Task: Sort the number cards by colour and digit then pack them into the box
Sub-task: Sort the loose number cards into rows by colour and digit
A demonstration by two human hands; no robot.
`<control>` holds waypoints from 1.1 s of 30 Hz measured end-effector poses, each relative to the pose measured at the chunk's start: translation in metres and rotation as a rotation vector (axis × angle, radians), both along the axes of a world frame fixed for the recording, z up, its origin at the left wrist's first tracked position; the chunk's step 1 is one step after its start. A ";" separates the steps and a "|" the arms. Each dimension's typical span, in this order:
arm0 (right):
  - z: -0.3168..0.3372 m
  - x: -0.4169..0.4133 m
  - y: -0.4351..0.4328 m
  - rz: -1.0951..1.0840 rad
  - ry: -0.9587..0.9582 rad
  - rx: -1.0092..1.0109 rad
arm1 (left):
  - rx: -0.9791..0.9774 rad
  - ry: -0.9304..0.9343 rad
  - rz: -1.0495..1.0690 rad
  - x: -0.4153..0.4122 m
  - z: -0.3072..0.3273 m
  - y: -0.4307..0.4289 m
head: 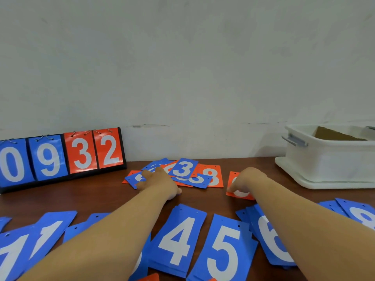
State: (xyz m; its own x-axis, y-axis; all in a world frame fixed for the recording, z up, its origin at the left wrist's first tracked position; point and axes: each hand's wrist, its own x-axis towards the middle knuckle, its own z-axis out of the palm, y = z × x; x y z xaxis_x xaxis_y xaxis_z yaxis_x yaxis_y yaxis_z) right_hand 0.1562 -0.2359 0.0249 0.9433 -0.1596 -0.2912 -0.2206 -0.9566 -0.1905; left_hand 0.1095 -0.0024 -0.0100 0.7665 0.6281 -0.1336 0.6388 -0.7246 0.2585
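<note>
A loose heap of blue and orange number cards (183, 171) lies at the far middle of the table, a blue 3 on top and an orange 8 (214, 176) at its right. My left hand (157, 180) rests on the heap's left side, fingers over a blue card. My right hand (246, 180) lies on a separate orange card (239, 193) with its fingers curled at the card's left edge. Sorted blue stacks lie along the near edge: 1s (46, 232), 4s (179, 240), 5s (225, 250), 6s (269, 238) and an 8 (361, 216).
A flip scoreboard (60, 157) showing 0 9 3 2 stands at the back left against the wall. A white plastic box (328, 165) with grey handles sits at the back right, brown cardboard inside. Brown tabletop (91, 197) shows between the stacks.
</note>
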 end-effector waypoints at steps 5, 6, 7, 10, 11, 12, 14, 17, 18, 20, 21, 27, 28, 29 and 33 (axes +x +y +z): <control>0.006 -0.005 -0.007 0.018 -0.013 -0.028 | -0.020 0.000 0.048 0.000 0.006 0.002; 0.005 -0.005 -0.007 0.040 -0.018 -0.031 | -0.015 0.017 0.042 0.002 0.006 0.004; 0.005 -0.006 -0.007 0.061 -0.021 -0.031 | -0.005 0.033 0.035 0.002 0.005 0.006; 0.004 -0.011 -0.002 0.180 -0.087 -0.099 | 0.001 0.054 0.012 -0.001 0.003 0.006; 0.004 -0.014 -0.001 0.225 -0.142 -0.108 | 0.001 0.060 -0.006 -0.003 0.002 0.005; 0.004 -0.016 -0.001 0.263 -0.202 -0.096 | 0.006 0.069 -0.022 -0.006 0.000 0.005; 0.007 -0.020 -0.001 0.310 -0.290 -0.027 | 0.020 0.099 -0.052 -0.010 -0.003 0.004; 0.011 -0.025 0.000 0.297 -0.378 0.227 | 0.056 0.110 -0.105 -0.013 -0.007 0.007; 0.012 -0.027 0.000 0.292 -0.393 0.304 | 0.053 0.099 -0.120 -0.015 -0.007 0.008; 0.014 -0.032 0.001 0.301 -0.396 0.417 | 0.057 0.071 -0.140 -0.021 -0.006 0.005; 0.014 -0.035 0.002 0.304 -0.392 0.472 | 0.063 0.057 -0.145 -0.023 -0.005 0.003; 0.016 -0.051 0.006 0.297 -0.370 0.675 | 0.065 -0.085 -0.178 -0.037 0.003 0.005; 0.017 -0.053 0.006 0.295 -0.369 0.691 | 0.064 -0.121 -0.189 -0.041 0.006 0.009; 0.019 -0.056 0.006 0.295 -0.369 0.706 | 0.065 -0.154 -0.204 -0.047 0.009 0.012; 0.030 -0.077 0.006 0.313 -0.371 0.798 | 0.022 -0.303 -0.263 -0.084 0.028 0.027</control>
